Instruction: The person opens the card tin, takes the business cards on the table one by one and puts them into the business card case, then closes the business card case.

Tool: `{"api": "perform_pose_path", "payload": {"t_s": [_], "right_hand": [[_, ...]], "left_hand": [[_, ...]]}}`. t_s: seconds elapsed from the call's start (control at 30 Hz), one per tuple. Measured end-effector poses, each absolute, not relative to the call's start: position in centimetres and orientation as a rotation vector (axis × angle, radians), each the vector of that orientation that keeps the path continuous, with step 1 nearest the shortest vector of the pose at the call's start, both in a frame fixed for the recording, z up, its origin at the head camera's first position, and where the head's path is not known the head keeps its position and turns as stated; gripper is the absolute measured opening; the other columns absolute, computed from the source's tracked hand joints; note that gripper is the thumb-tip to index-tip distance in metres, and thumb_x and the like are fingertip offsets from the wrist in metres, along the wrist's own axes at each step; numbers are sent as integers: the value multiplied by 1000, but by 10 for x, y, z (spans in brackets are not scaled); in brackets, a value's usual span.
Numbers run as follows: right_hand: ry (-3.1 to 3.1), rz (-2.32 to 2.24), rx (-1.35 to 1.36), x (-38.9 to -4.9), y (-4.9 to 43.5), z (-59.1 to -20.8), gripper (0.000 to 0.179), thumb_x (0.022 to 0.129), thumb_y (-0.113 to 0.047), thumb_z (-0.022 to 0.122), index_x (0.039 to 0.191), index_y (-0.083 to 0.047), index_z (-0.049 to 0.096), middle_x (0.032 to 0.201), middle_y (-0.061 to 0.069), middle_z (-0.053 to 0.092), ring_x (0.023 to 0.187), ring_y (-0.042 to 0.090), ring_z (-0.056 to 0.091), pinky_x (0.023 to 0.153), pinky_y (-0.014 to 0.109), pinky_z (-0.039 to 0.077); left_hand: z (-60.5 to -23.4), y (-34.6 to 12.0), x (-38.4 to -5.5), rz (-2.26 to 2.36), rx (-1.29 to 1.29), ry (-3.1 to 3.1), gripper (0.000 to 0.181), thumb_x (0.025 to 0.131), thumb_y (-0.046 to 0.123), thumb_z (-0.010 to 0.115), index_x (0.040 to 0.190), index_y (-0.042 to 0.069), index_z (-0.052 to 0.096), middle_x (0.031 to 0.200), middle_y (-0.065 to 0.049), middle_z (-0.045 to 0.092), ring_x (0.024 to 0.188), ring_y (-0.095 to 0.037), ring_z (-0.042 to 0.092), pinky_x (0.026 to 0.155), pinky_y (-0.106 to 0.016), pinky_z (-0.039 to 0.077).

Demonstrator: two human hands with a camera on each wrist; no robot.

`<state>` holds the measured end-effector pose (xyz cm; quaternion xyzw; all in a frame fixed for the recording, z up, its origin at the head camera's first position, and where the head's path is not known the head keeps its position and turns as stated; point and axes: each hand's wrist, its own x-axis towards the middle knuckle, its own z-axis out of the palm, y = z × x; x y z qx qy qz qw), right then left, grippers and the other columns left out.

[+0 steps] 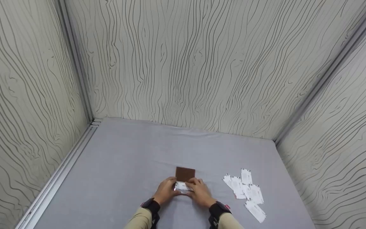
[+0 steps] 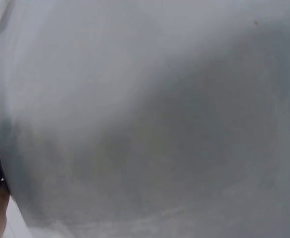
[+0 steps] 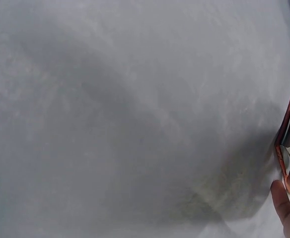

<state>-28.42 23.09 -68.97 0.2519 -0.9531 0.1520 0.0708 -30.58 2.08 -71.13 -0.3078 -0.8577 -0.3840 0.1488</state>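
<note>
A brown card holder (image 1: 185, 174) lies unfolded between the two hands, its bare brown half pointing away from me. Over its near half is a white card (image 1: 181, 185) with a shiny, clear-looking strip below. My left hand (image 1: 165, 190) grips the holder's left edge, thumb toward me. From the other side, my right hand (image 1: 201, 192) pinches the white card near its right end, fingers above and thumb below. In the right wrist view, the brown cover (image 3: 287, 114) appears edge-on beside the fingers. The left wrist view catches only parts of fingers at its left border.
Several white printed cards (image 1: 253, 193) lie loosely spread and overlapping on the grey cloth-covered table (image 1: 122, 165), right of the right hand. Wood-patterned panels (image 1: 183, 63) stand behind and at both sides. A metal rail (image 1: 59, 178) runs along the table's left edge.
</note>
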Motion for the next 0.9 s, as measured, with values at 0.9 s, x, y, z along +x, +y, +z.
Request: {"api": "perform_pose_path", "payload": {"t_s": [0.9], "right_hand": [[-2918,582,755,-282,255,-681,38,86,-11,74,122,-4,66,123,14,56,107,34,52,88,49,49]], "left_hand": [[-709,23,-307,-1126,-814,-2644,46,74,13,86,108,-11,68,114,-22,65,106,-36,64,92,-45,53]]}}
